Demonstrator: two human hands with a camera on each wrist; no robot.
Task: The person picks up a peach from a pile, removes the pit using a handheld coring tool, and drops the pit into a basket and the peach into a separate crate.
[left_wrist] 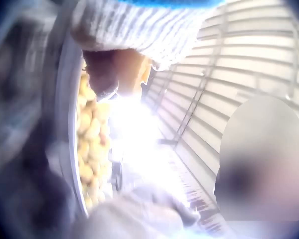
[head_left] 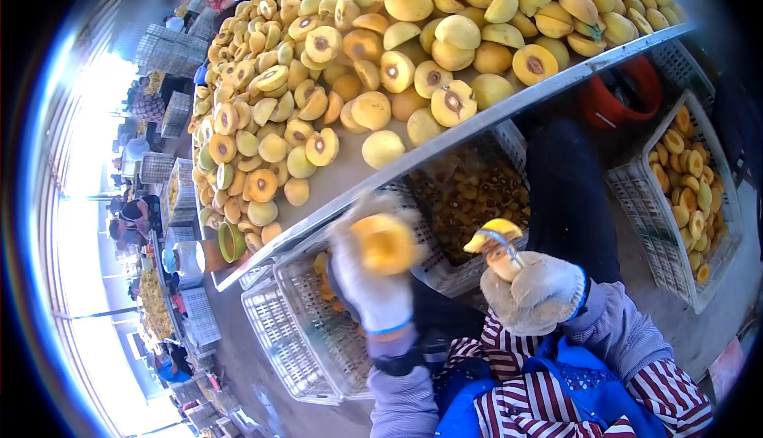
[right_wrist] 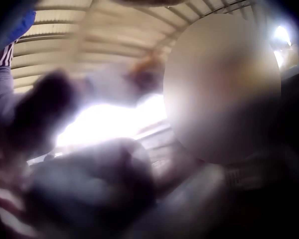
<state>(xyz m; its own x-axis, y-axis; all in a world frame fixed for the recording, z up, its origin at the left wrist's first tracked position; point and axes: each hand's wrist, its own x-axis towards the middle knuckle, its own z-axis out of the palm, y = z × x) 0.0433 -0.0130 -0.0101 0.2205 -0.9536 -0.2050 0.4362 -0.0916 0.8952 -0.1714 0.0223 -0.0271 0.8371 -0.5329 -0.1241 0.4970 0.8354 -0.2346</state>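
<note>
In the head view my gloved left hand (head_left: 367,288), blurred, holds a yellow peach half (head_left: 386,243) with its hollow cut side up, near the table's edge. The left wrist view shows glove (left_wrist: 134,30) and an orange-brown piece of fruit (left_wrist: 129,72) at its fingertips. My gloved right hand (head_left: 534,293) grips a curved metal loop tool (head_left: 502,241), its fingers curled. A yellow peach piece (head_left: 493,234) sits at the loop, above the fingers. In the right wrist view most things are smeared by blur.
A metal-edged table (head_left: 445,145) heaped with halved peaches slopes across the top. Below it stand a crate (head_left: 457,275) of brown pits and scraps, white plastic crates (head_left: 290,335) at left, and a crate of peach halves (head_left: 656,231) at right. A red tub (head_left: 628,96) stands under the table.
</note>
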